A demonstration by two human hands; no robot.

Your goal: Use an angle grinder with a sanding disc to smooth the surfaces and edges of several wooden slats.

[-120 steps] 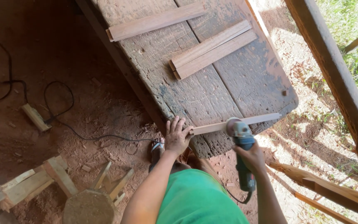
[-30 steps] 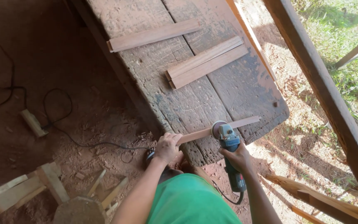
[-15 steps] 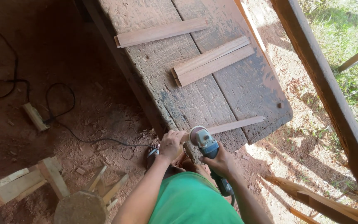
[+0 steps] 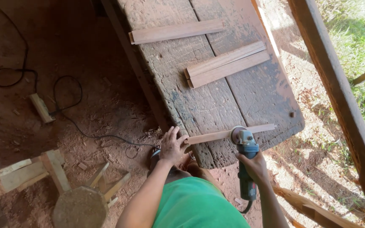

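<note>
Grinder slid right | slat lengthwise left-right | left hand pins slat, right hand seemingly grips grinder

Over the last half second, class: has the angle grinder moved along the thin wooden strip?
Yes. The angle grinder has slid along the thin strip, away from the left hand pinning it, toward the strip's free end over the workbench edge.
</note>
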